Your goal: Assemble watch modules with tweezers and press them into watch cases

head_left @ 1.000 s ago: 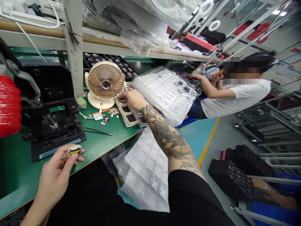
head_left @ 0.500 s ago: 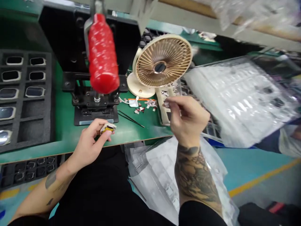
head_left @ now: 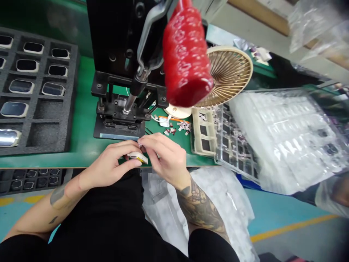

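Note:
My left hand [head_left: 117,160] is closed on a small smartwatch case [head_left: 138,157], pale-rimmed with a yellow strip along its inside, held just above the bench's front edge. Close beside it, my right hand [head_left: 166,156] pinches a tiny pale part [head_left: 140,145] by the case; I cannot tell whether the two touch. Behind both hands stands a black press [head_left: 120,123] with a red handle [head_left: 188,58]. A pair of black tweezers [head_left: 148,130] lies on the bench, mostly hidden by the right hand and the press.
On the left, a grey foam tray [head_left: 51,140] holds several watch cases. A cream fan [head_left: 231,76] stands behind the press handle. Several small parts [head_left: 184,126] lie loose near a cream divided box [head_left: 204,145]. Bubble-like plastic sheeting [head_left: 289,134] covers trays at right.
My right hand has come left from the cream box to my left hand, with the tiny part pinched in it. My left hand still holds the case. The camera view has shifted.

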Tool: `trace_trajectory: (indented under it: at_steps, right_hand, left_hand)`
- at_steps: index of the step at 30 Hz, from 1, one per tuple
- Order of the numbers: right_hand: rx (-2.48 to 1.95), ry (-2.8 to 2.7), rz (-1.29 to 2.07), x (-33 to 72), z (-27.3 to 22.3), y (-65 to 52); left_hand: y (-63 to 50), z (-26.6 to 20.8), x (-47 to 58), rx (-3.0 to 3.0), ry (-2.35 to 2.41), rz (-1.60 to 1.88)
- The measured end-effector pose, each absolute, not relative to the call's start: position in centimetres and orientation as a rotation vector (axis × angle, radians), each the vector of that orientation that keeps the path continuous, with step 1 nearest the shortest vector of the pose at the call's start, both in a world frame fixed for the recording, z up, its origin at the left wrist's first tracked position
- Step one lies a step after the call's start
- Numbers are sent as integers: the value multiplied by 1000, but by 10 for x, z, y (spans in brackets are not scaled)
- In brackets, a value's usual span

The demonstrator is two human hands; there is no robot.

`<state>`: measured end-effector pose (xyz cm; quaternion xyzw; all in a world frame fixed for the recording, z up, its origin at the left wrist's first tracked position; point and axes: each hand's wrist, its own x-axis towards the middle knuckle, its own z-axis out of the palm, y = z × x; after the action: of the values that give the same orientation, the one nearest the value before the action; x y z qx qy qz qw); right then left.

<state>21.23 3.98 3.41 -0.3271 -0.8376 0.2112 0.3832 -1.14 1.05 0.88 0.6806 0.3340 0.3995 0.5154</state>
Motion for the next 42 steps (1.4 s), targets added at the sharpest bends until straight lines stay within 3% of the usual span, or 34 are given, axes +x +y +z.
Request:
trace_trajectory:
  at_steps: [7,10,27,37,42]
  right_hand:
    - [-761,-1656,1343,208,24,50]
    - [-727,-1543,1494,208,15,54]
    - [-862,-1685,668,198,23,35]
    - [-834,-1696,503,180,9,23]
    - [-839,-1625,574,168,4,19]
  left_hand:
    - [12,7,-15,1582,764,1000]
    - [13,9,-17,1572,741,967]
    - [3,4,-6,1648,1053,1177]
    - [3,2,-7,1536,1069,1195]
    - [4,2,-6,1339,1004,1184]
